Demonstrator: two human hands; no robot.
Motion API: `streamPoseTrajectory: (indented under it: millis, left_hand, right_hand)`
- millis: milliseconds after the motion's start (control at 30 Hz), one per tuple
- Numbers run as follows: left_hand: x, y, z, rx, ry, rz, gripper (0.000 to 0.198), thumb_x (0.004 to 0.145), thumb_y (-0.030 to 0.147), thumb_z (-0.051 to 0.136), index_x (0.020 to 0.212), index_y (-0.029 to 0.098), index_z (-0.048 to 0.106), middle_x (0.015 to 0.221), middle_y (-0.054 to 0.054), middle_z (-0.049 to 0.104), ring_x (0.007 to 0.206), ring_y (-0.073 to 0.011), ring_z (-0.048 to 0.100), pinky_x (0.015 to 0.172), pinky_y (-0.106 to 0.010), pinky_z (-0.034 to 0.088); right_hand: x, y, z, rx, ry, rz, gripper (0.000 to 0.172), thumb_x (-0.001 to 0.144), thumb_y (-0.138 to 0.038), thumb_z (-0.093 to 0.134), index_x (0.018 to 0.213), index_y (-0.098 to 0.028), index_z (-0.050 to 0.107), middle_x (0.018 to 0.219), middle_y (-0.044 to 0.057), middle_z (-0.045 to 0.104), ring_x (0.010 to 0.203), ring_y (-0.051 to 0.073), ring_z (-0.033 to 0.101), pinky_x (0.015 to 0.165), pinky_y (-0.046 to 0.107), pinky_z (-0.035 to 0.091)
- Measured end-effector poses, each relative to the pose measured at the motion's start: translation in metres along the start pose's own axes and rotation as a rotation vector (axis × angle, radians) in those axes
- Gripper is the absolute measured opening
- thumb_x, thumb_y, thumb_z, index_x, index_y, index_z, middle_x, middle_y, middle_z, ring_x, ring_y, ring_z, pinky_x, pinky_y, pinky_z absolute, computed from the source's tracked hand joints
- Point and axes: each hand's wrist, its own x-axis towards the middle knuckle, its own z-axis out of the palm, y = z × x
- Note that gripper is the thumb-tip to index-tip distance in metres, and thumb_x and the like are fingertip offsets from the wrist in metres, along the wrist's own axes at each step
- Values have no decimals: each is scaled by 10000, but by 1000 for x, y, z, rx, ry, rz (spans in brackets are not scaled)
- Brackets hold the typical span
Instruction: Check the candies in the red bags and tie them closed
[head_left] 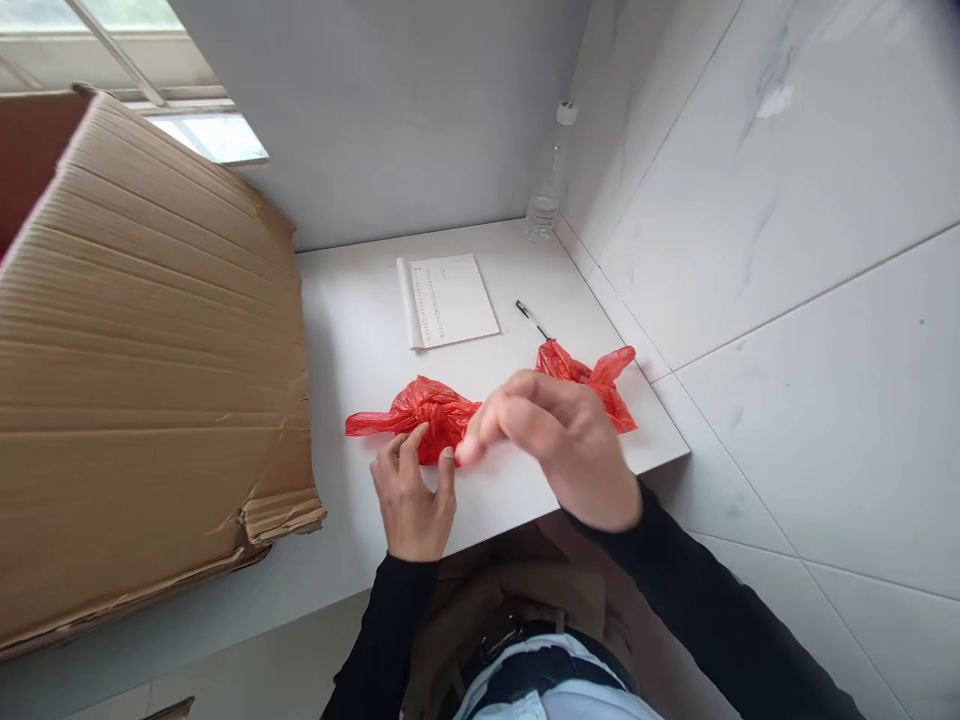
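A knotted red plastic bag (431,400) lies near the front of the white table, with one twisted end pointing left. My left hand (414,500) holds its near side between bent fingers and thumb. My right hand (566,440), slightly blurred, is curled over the bag's right side with its fingertips pressed together there. It hides that end of the bag, so the exact grip is hard to make out. Beyond my right hand, a second knotted red plastic bag (619,375) rests by the table's right edge. What is inside either bag does not show.
A large cardboard box (165,370) stands at the left. On the white table (345,300) lie an open notebook (456,298) with writing and a pen (532,320). A clear bottle (545,190) stands in the back corner. A tiled wall (795,330) borders the right side.
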Motion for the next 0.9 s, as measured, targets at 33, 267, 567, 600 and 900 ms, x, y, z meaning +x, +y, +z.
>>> streamPoseTrajectory:
  millis: [33,267,567,600,900]
  left_hand:
    - [3,-1,4,24,18,8,441,884,383,657,1263,171,577,1260,-120,558,1191,-300,520,1024,-550,419]
    - [-1,-3,2,21,20,63,94,931,241,558,956,203,640,937,-82,688,907,-259,580,871,-449,465]
    - [-13,9,-24,40,41,-47,211,927,311,572,1103,197,546,1053,-95,621,995,-268,553,871,-430,456]
    - [-13,10,-23,62,25,-49,219,898,339,616,1054,200,553,1005,-87,615,954,-273,545,856,-438,442]
    - [-11,-12,-43,61,6,-36,117,945,301,557,865,219,578,845,-40,597,822,-223,522,752,-365,408]
  right_hand:
    - [11,12,-2,-68,24,-15,396,964,-599,488,840,-246,617,857,28,706,881,202,695,852,385,560]
    - [38,98,-2,-680,-7,-120,146,967,-279,544,1076,-213,616,1105,56,694,1111,214,611,987,367,462]
    - [32,100,2,-803,-260,26,315,974,-255,547,1283,-309,580,618,-64,614,636,185,657,683,294,466]
    - [32,102,4,-826,-244,29,252,954,-249,576,1199,-291,622,638,-53,625,637,189,652,662,293,452]
    - [24,93,-25,-868,14,73,103,942,-291,541,912,-227,617,678,-16,616,638,186,599,625,316,456]
